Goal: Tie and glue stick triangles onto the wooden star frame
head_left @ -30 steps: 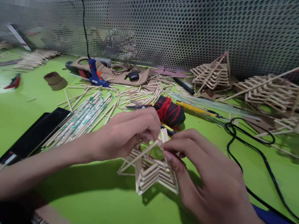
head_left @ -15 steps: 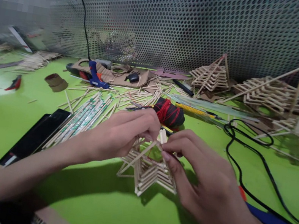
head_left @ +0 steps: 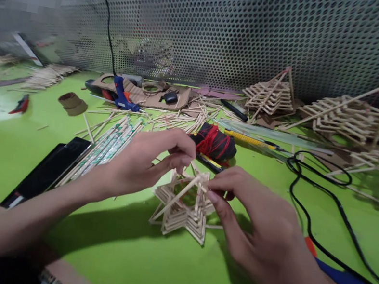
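Note:
A star-shaped frame of stacked thin wooden sticks (head_left: 184,222) stands on the green table, with longer sticks rising from it to a peak. My right hand (head_left: 257,213) is closed, thumb and forefinger pinching the sticks at that peak. Just up and left of the peak, my left hand (head_left: 156,163) is closed in a pinch. What its fingertips hold, perhaps a thread or a stick end, is too small to make out. Behind the hands lies a black bundle wound with red thread (head_left: 213,142).
Farther back are a blue glue gun (head_left: 121,93), loose sticks (head_left: 178,120), a yellow cutter (head_left: 248,139) and more stick frames (head_left: 270,95). A phone-like black slab (head_left: 47,170) and wrapped sticks (head_left: 108,145) lie left. A black cable (head_left: 333,201) and blue-handled tool (head_left: 348,281) are right.
My left hand has lifted slightly away from the peak. Below, the star-shaped stack has turned and swung a little to the left, while my right hand keeps pinching the peak.

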`<state>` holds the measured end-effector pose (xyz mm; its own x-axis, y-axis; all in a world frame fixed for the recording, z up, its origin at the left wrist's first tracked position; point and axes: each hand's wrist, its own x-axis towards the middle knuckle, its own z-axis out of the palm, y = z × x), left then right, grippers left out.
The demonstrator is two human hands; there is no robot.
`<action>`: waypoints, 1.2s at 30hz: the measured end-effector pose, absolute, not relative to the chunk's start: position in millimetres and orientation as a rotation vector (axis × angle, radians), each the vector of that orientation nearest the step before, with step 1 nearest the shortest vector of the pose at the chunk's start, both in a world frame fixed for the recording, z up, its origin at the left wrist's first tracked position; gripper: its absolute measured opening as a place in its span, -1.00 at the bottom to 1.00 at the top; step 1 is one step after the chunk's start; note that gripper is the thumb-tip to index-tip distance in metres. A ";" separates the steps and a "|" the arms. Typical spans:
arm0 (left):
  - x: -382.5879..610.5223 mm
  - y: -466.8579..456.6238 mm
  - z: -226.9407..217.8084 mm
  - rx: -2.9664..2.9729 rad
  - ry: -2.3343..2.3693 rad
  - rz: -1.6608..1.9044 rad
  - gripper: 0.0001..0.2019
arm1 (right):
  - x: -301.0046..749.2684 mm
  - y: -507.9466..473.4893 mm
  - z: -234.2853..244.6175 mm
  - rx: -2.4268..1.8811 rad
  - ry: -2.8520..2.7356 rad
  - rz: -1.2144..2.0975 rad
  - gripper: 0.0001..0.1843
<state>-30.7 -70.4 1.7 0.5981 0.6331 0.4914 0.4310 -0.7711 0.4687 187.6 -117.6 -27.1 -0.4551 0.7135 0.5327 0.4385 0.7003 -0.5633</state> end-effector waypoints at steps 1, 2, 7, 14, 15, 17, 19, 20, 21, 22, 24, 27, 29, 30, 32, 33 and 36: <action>-32.8 -68.9 1.2 2.529 0.869 0.911 -0.92 | 188.0 -117.4 -26.9 -0.889 -2.120 0.458 -0.87; -35.0 -67.5 0.5 2.540 0.862 0.854 -0.93 | 188.5 -117.0 -26.7 -0.908 -2.113 0.467 -0.87; -44.0 -63.9 -5.8 2.532 0.742 0.436 -0.86 | 193.1 -111.3 -26.9 -1.010 -2.016 0.443 -0.90; -38.2 -61.7 -7.4 2.583 0.672 0.141 -0.79 | 195.4 -106.1 -30.5 -1.016 -2.018 0.467 -0.89; -36.5 -61.3 -7.0 2.608 0.682 0.077 -0.79 | 195.6 -106.1 -30.5 -1.016 -2.022 0.467 -0.89; -33.5 -60.6 -6.5 2.662 0.702 -0.032 -0.79 | 196.3 -106.1 -29.7 -1.018 -2.025 0.456 -0.89; -31.5 -60.0 -6.2 2.710 0.713 -0.084 -0.81 | 197.2 -105.6 -28.3 -1.017 -2.024 0.425 -0.90; -30.8 -59.8 -6.1 2.723 0.724 -0.090 -0.83 | 197.7 -105.2 -27.5 -1.018 -2.027 0.411 -0.89; -30.3 -59.7 -5.9 2.734 0.731 -0.098 -0.85 | 198.2 -104.9 -26.6 -1.021 -2.030 0.400 -0.89; -30.0 -59.6 -5.8 2.746 0.733 -0.106 -0.87 | 198.6 -104.5 -25.9 -1.023 -2.034 0.391 -0.88; -29.9 -59.5 -5.2 2.780 0.723 -0.134 -0.89 | 199.4 -104.3 -24.8 -1.034 -2.036 0.382 -0.87; -30.3 -59.4 -4.4 2.850 0.696 -0.208 -0.81 | 200.0 -104.5 -24.3 -1.033 -2.026 0.378 -0.88; -30.8 -59.2 -4.2 2.859 0.692 -0.232 -0.78 | 199.8 -104.6 -24.3 -1.030 -2.027 0.382 -0.88; -31.2 -58.9 -4.2 2.846 0.689 -0.227 -0.78 | 199.6 -104.6 -24.3 -1.030 -2.029 0.383 -0.88; -32.2 -58.3 -4.1 2.789 0.686 -0.192 -0.82 | 199.3 -104.6 -24.3 -1.031 -2.033 0.385 -0.87; -33.0 -57.9 -4.0 2.750 0.687 -0.170 -0.84 | 199.2 -104.6 -24.1 -1.028 -2.036 0.388 -0.87; -35.9 -56.3 -3.3 2.617 0.692 -0.095 -0.86 | 199.6 -104.7 -23.4 -1.022 -2.037 0.402 -0.88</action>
